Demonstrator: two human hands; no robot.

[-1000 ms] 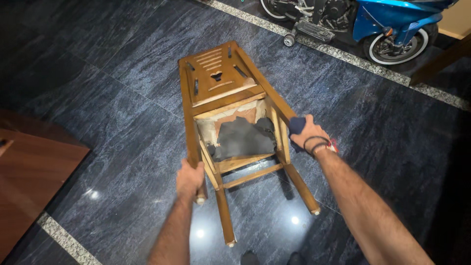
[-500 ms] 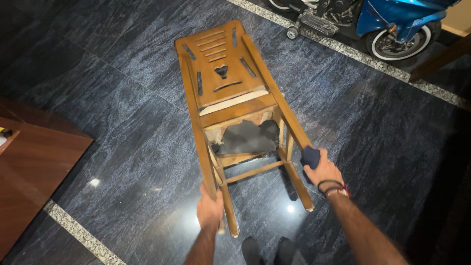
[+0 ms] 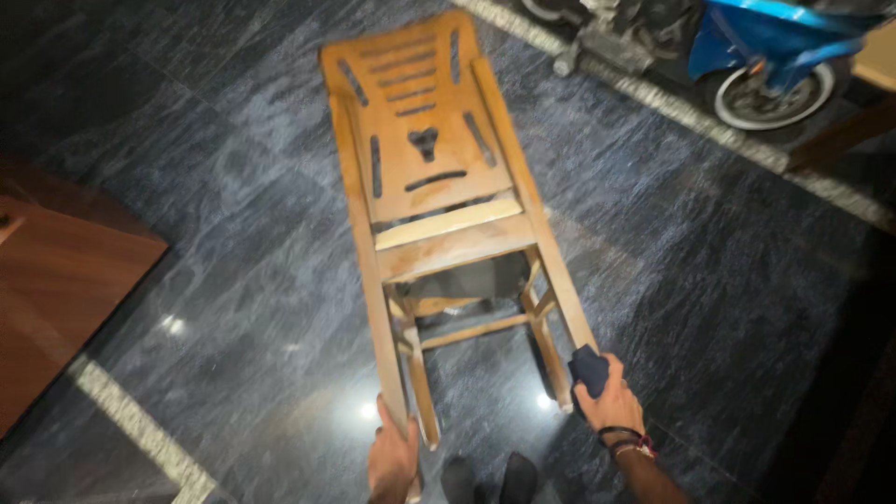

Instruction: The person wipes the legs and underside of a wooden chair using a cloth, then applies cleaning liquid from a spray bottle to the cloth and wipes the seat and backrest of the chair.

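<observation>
Chair tipped over on dark floor

Wooden chair (image 3: 439, 187) is lying backrest-down on the marble floor (image 3: 233, 280); left hand (image 3: 392, 457) is gripping one leg; right hand (image 3: 611, 401) is pressing a dark cloth (image 3: 590, 369) on another; blue motorcycle (image 3: 747, 47) is parked beyond, brown desk (image 3: 56, 289) left.

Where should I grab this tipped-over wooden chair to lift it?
Probably by the two long side rails near the leg ends, from the near side. The wooden chair lies tipped with its back away, and the left hand and right hand already grip there, the right with a dark cloth.
</observation>
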